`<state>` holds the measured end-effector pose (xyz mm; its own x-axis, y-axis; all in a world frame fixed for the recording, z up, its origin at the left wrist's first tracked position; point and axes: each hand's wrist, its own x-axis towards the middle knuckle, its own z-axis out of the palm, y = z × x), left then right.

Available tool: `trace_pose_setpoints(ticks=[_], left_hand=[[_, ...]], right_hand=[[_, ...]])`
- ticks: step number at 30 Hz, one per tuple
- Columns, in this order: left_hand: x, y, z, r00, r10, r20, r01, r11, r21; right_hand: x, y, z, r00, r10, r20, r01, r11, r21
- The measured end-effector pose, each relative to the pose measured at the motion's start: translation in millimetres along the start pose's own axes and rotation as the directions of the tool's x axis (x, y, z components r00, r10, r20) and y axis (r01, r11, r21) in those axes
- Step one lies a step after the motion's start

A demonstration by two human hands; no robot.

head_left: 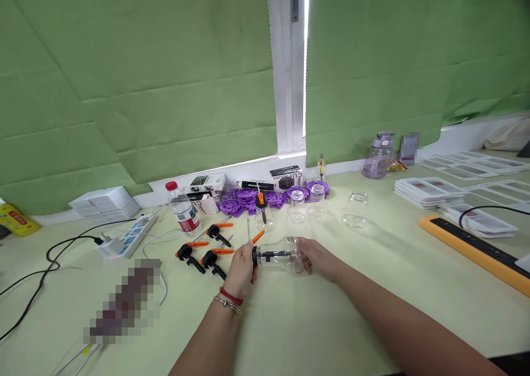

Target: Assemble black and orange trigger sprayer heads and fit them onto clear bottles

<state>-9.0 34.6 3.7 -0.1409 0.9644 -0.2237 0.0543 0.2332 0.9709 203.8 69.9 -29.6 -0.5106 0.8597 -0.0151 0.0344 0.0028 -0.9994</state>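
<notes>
A glass bottle (281, 255) is held lying on its side, just above the middle of the desk (314, 321), between both hands. By the left hand (240, 268), its black top (255, 255) is pinched, and this grip is closed around it; an orange lever (259, 236) is pointed upward there. By the right hand (318, 257), the other end of the glass is grasped with bent fingers, so this grip is also closed. On the left side, room is limited by three loose black pourers (212, 259), which are placed near the left hand. Behind them, a water bottle (184, 213) is stood upright, and purple parts (248, 202) are piled along the far edge. Beyond the held bottle, clear glasses (297, 210) are set in a loose row, well apart from the right hand. Wider room is offered on the right, between the right forearm and the orange power strip (476, 254), and also on the near side, between the two forearms. At the lower right, the near edge of the desk is seen close to the right forearm.
</notes>
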Motion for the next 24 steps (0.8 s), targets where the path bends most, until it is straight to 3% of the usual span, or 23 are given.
trace_pose_setpoints(ticks=[5,20,24], left_hand=[[1.4,0.1,-2.5,1.000,0.002,-0.030,-0.002,1.000,-0.024],[2.5,-3.1,-0.7,1.000,-0.005,-0.019,0.005,1.000,-0.007],[2.9,-3.4,-2.1,0.998,0.066,-0.023,-0.069,0.986,-0.150]], right_hand=[[-6.7,-7.7,-0.7,0.982,-0.186,0.011,0.186,0.982,0.022],[0.7,-3.1,2.1,0.999,-0.041,-0.022,0.045,0.971,0.236],[1.6,-2.0,7.5,0.999,-0.033,0.006,0.028,0.918,0.397]])
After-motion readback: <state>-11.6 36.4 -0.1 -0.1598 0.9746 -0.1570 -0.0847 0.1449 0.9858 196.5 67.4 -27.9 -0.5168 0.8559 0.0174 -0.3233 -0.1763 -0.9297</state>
